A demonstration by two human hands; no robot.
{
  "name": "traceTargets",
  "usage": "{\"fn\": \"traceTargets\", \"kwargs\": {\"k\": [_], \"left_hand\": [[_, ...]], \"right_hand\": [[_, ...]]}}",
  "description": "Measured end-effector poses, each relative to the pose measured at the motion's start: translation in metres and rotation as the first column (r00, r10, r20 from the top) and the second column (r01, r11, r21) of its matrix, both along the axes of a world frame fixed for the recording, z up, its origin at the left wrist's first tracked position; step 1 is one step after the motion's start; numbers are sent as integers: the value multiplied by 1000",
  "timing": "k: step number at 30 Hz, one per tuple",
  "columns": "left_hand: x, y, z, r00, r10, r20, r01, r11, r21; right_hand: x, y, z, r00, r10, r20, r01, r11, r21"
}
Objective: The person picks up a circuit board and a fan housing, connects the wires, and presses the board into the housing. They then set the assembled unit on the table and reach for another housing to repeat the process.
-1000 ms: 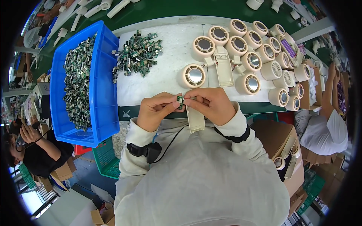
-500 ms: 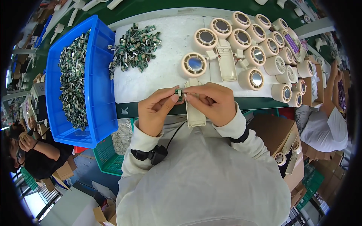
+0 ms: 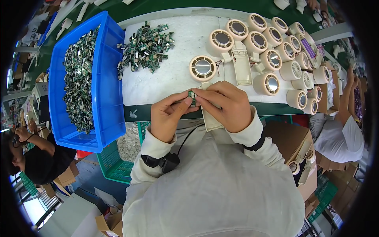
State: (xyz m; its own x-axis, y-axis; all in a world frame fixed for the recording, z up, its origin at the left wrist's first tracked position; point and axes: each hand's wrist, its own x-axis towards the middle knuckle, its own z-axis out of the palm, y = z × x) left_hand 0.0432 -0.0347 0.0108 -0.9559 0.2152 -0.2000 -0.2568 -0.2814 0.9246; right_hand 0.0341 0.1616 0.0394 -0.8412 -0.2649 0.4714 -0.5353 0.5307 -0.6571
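The board (image 3: 192, 95) was at the middle of the frame, raised over the near edge of the green bench (image 3: 140, 112). The left hand (image 3: 167, 117) gripped it between thumb and fingertips from its left side, leaving much of its upper face uncovered, presumably to keep the small parts in sight. The right hand (image 3: 229, 106) was closed in a pinch at the board's right edge; whether a wire was caught there too was too small to tell. That two-sided hold probably served to steady so small a piece.

Under the right hand a cream handle (image 3: 213, 123) ran out toward the body, its lower end past the bench edge, which likely kept it close to the board. Just above the hands lay a fan head (image 3: 203, 68), disc up; its join to the handle was hidden.

At upper left, a loose pile (image 3: 147, 51) of boards sat on the white sheet (image 3: 186, 36) beside the blue tub (image 3: 109, 81) full of more, seemingly to put them in easy reach of the left hand. At upper right, more fan heads (image 3: 272, 59) stood crowded together around a second handle (image 3: 242, 69), perhaps grouped on that side to be apart from the boards.
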Motion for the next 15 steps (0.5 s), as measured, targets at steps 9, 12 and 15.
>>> {"fn": "traceTargets", "kwargs": {"k": [9,12,15], "left_hand": [[7,9,2,992,80,-97,-83,996,-21],[11,13,6,972,79,-222,-103,990,-96],[10,13,7,949,49,-310,-104,981,-166]], "right_hand": [[14,3,3,951,-79,299,133,977,-165],[12,4,4,942,-46,331,102,983,-154],[9,4,5,959,-70,274,113,983,-147]]}}
